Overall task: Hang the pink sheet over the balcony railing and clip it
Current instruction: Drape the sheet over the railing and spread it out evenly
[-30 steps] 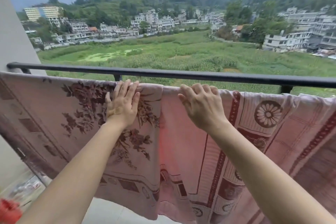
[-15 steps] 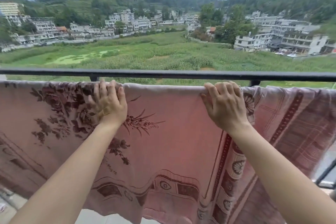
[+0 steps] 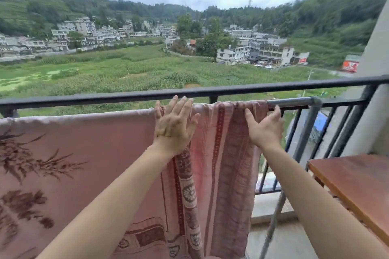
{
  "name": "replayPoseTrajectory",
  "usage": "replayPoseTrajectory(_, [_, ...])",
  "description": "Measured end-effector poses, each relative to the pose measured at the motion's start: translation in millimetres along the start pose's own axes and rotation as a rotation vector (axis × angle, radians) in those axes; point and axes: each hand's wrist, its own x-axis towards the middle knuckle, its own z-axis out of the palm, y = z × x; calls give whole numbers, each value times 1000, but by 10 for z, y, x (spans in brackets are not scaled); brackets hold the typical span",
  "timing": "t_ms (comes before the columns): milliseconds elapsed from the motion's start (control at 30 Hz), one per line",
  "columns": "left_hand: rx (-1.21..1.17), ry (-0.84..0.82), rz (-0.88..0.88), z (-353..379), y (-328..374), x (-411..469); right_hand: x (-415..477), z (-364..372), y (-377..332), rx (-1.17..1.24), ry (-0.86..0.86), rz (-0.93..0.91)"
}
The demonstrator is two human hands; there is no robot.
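Pink sheet (image 3: 94,153) with dark red flower and border print is hanging over a grey metal bar (image 3: 294,102) that is running just inside and below the black railing (image 3: 105,96). Cloth is lying smooth toward the left and bunching in folds at its right edge, where the bare end of the bar is showing.

Left hand (image 3: 174,126) is pressing flat on the sheet near the top fold, fingers straight and spread, grasping nothing. Right hand (image 3: 265,130) is holding the bunched right edge, thumb lying on the cloth and fingers curling over the top at the bar.

Wooden tabletop (image 3: 357,178) is sitting at lower right, apart from the sheet. Beyond the railing a green field (image 3: 126,69) is spreading toward pale buildings (image 3: 263,52) and wooded hills.
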Motion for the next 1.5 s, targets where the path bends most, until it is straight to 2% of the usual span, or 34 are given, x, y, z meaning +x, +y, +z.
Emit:
replayPoseTrajectory(67, [16, 20, -24, 112, 239, 105, 131, -173, 139, 73, -151, 37])
replayPoseTrajectory(167, [-66, 145, -58, 211, 444, 254, 267, -424, 215, 157, -282, -86])
replayPoseTrajectory(233, [-156, 208, -76, 248, 562, 355, 336, -605, 199, 359, -379, -94])
replayPoseTrajectory(267, [-175, 226, -87, 266, 629, 406, 382, -680, 189, 438, -371, -102])
replayPoseTrajectory(300, [-189, 240, -98, 289, 729, 469, 450, -763, 188, 495, -304, -118])
replayPoseTrajectory(367, [-232, 281, -97, 334, 992, 602, 639, -958, 240, 513, -61, -123])
replayPoseTrajectory(433, [-276, 285, -66, 384, 1277, 691, 851, -1142, 415, 378, 133, -130])
replayPoseTrajectory(467, [-280, 235, -38, 428, 1396, 705, 949, -1222, 541, 242, 157, -129])
replayPoseTrajectory(533, [-241, 76, 18, 554, 1570, 673, 1126, -1324, 854, -51, 47, -67])
replayPoseTrajectory(600, [-185, 31, 29, 676, 1644, 631, 1246, -1329, 1120, -133, -60, 24])
replayPoseTrajectory(700, [-172, 84, -73, 729, 1674, 666, 1248, -1271, 1189, 61, -69, 24])
replayPoseTrajectory(833, [-209, -58, -145, 709, 1760, 906, 1215, -1204, 939, 218, -155, -29])
replayPoseTrajectory(900, [-270, -23, -164, 690, 1807, 1000, 1242, -1163, 799, 265, -141, -58])
replayPoseTrajectory(1067, [-453, 216, -42, 771, 1961, 790, 1263, -1239, 846, 512, 336, -216])
replayPoseTrajectory(1133, [-389, 221, 35, 834, 1888, 599, 1187, -1127, 1055, 390, 266, -150])
replayPoseTrajectory(1233, [-207, 221, 55, 1005, 1707, 461, 1052, -909, 1408, 231, -11, 69])
replayPoseTrajectory(1367, [-49, 146, 27, 1096, 1547, 464, 925, -806, 1451, 396, -150, 152])
replayPoseTrajectory(1500, [-82, 145, -40, 993, 1525, 589, 948, -833, 1246, 602, -187, 41])
